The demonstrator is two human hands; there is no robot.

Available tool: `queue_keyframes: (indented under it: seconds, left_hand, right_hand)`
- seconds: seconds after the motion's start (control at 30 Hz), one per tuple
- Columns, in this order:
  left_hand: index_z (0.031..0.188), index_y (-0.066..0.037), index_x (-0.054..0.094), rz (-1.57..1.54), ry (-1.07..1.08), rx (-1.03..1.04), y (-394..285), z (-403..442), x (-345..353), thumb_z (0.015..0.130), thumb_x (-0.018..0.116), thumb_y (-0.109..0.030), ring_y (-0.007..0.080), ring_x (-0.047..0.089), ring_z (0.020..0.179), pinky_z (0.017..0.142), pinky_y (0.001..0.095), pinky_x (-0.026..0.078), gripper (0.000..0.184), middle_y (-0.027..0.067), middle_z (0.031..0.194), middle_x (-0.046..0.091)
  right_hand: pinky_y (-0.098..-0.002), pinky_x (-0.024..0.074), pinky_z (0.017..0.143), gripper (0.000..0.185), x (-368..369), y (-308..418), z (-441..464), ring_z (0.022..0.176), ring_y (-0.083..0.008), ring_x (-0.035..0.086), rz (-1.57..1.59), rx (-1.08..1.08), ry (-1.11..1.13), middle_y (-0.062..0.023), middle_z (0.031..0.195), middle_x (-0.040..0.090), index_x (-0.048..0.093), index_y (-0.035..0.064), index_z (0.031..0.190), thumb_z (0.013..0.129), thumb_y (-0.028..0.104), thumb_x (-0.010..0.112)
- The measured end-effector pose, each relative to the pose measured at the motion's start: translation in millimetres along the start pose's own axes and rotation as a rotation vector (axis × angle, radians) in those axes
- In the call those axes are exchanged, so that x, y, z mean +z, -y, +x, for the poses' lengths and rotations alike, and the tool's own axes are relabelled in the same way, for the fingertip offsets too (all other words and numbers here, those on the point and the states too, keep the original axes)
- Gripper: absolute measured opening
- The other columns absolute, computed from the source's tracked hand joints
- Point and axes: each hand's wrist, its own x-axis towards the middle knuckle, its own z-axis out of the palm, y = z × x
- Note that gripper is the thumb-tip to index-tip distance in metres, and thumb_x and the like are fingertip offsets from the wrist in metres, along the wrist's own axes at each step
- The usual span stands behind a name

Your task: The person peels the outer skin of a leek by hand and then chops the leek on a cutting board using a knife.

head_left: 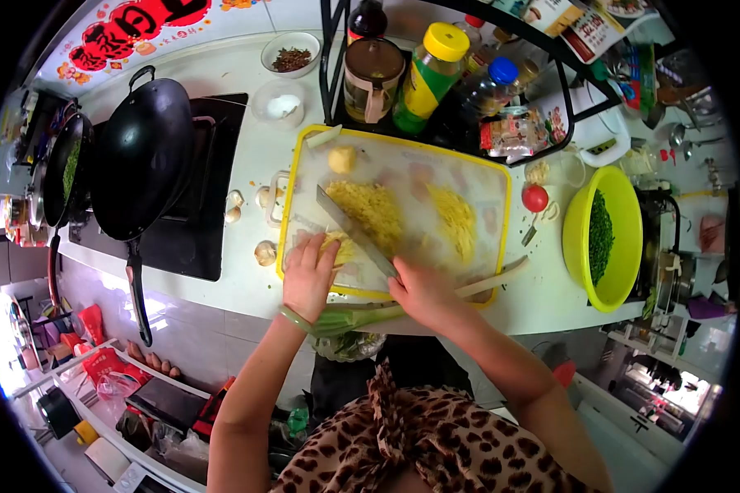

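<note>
On a yellow-rimmed cutting board (506, 197) lie a heap of finely cut yellow pieces (374, 209) and a smaller pile of yellow shreds (455, 223). My right hand (423, 292) is closed round the handle of a knife (355, 230), whose blade slants up and left across the heap's left side. My left hand (308, 275) rests at the board's lower left, its fingers spread over some yellow slices (337, 248) beside the blade. A peeled yellow piece (342, 158) sits near the top left of the board. A long green onion (353, 319) lies along the near edge, partly under my hands.
A black wok (144, 156) stands on the stove at left, with a second pan (67, 168) beyond it. Bottles fill a black rack (469, 148) behind the board. At right are a yellow-green basin (578, 246) of chopped greens and a red round object (534, 198).
</note>
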Motion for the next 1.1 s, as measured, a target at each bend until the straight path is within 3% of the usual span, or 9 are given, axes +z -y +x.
queue_keyframes:
  seconds: [0.2,0.47,0.57,0.73,0.93,1.1]
  left_hand:
    - [0.116,-0.011,0.057,-0.038,-0.033,-0.085,-3,4,7,0.069,0.069,-0.011,0.0330,0.047,0.111,0.091,0.0425,0.042,0.049,0.0115,0.122,0.049]
    - [0.110,-0.008,0.058,-0.099,-0.171,-0.019,-8,11,-17,0.068,0.069,-0.012,0.0318,0.049,0.109,0.089,0.0420,0.042,0.043,0.0115,0.121,0.051]
    - [0.101,-0.007,0.060,-0.218,-0.087,0.007,3,13,-6,0.067,0.069,-0.011,0.0302,0.051,0.106,0.086,0.0400,0.045,0.036,0.0101,0.116,0.054]
    - [0.084,-0.006,0.061,-0.258,-0.204,0.077,9,17,5,0.066,0.064,-0.003,0.0283,0.054,0.096,0.077,0.0363,0.049,0.018,0.0080,0.101,0.058]
    - [0.082,-0.005,0.061,-0.326,-0.224,0.104,11,18,5,0.065,0.063,-0.002,0.0285,0.055,0.093,0.076,0.0361,0.049,0.018,0.0080,0.098,0.058]
    - [0.078,-0.005,0.062,-0.348,-0.239,0.091,10,21,3,0.064,0.066,-0.001,0.0278,0.055,0.091,0.076,0.0382,0.047,0.016,0.0077,0.095,0.059]
  right_hand:
    - [-0.0487,0.0432,0.057,0.020,-10,8,0,0.062,-0.0399,0.056,0.121,0.078,-0.050,-0.0175,0.065,0.056,0.046,0.0028,0.084,0.088,0.021,0.053]
    - [-0.0497,0.0447,0.057,0.019,-6,24,-5,0.063,-0.0408,0.057,-0.034,0.076,-0.019,-0.0196,0.066,0.057,0.047,0.0013,0.087,0.088,0.020,0.051]
    - [-0.0498,0.0454,0.057,0.018,-2,26,-5,0.062,-0.0414,0.057,-0.071,0.086,-0.006,-0.0201,0.066,0.057,0.047,0.0010,0.088,0.088,0.019,0.051]
    - [-0.0495,0.0456,0.057,0.017,4,33,-4,0.062,-0.0405,0.058,-0.198,0.129,0.009,-0.0194,0.066,0.058,0.046,0.0016,0.088,0.088,0.018,0.050]
    - [-0.0491,0.0458,0.057,0.017,36,30,10,0.062,-0.0393,0.058,-0.223,0.199,-0.031,-0.0190,0.067,0.058,0.046,0.0017,0.087,0.089,0.019,0.048]
    - [-0.0491,0.0459,0.058,0.016,12,29,15,0.064,-0.0391,0.059,-0.212,0.158,-0.029,-0.0189,0.068,0.059,0.047,0.0020,0.087,0.088,0.018,0.048]
